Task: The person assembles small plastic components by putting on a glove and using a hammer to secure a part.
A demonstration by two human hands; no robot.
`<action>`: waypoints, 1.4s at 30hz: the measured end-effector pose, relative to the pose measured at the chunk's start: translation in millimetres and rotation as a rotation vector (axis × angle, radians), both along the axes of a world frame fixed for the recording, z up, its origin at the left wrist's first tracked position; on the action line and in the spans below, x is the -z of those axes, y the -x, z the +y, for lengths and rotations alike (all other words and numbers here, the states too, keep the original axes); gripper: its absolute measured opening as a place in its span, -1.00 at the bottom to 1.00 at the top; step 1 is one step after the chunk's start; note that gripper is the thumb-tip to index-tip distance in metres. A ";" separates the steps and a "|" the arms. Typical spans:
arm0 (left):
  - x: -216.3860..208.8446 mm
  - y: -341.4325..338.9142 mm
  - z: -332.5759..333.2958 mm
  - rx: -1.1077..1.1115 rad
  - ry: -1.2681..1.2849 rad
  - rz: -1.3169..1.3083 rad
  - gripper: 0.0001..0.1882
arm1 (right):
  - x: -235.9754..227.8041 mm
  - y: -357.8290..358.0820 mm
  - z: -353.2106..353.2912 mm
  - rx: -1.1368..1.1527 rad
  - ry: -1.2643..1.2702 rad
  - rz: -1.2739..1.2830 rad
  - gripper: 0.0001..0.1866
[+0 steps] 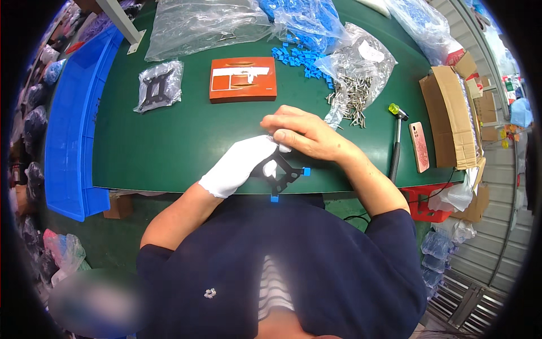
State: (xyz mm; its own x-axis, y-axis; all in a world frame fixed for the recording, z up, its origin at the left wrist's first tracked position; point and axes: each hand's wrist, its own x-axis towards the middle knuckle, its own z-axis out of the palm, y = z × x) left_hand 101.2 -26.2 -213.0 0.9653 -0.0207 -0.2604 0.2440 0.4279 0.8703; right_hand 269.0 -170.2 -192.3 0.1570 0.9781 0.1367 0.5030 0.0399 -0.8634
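Observation:
My left hand (237,166), in a white glove, grips a black bracket (289,173) with cut-out openings near the front edge of the green table (180,135). Small blue caps sit on two of its visible corners, one cap (306,172) at the right and another cap (275,198) at the near end. Bare and bent over the bracket's far end, my right hand (302,133) has its fingers together against the gloved fingertips. Whatever lies under those right fingers is hidden. A heap of loose blue caps (299,59) and a pile of screws (354,99) spill from plastic bags beyond my hands.
An orange-red box (243,93) and a bagged black bracket (157,89) lie at the back. On the right are a hammer (397,141), a pink phone (419,148) and an open cardboard box (446,121). A long blue bin (68,147) flanks the table's left edge.

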 end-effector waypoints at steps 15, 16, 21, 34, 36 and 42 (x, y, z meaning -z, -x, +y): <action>0.5 -1.7 1.5 0.018 -0.002 0.101 -0.62 | -1.8 -2.1 -2.5 -0.047 0.038 0.022 -0.83; 0.4 -0.9 0.8 0.017 -0.003 0.100 -0.62 | -2.2 -1.2 -3.6 -0.047 0.058 0.041 -0.84; -1.1 1.5 -3.5 0.023 0.003 0.080 -0.63 | 2.7 -2.3 -7.0 -0.066 -0.005 0.105 -0.87; -17.1 5.8 -7.9 0.095 -0.143 0.119 -0.76 | 9.3 8.4 -15.9 0.139 0.017 0.617 -0.92; -15.3 6.2 -7.7 0.116 -0.127 0.110 -0.77 | 8.4 9.2 -16.1 0.112 -0.052 0.579 -0.90; -11.4 9.3 -8.2 0.068 -0.096 0.091 -0.76 | -4.3 13.7 -13.0 0.070 -0.237 -0.036 -0.90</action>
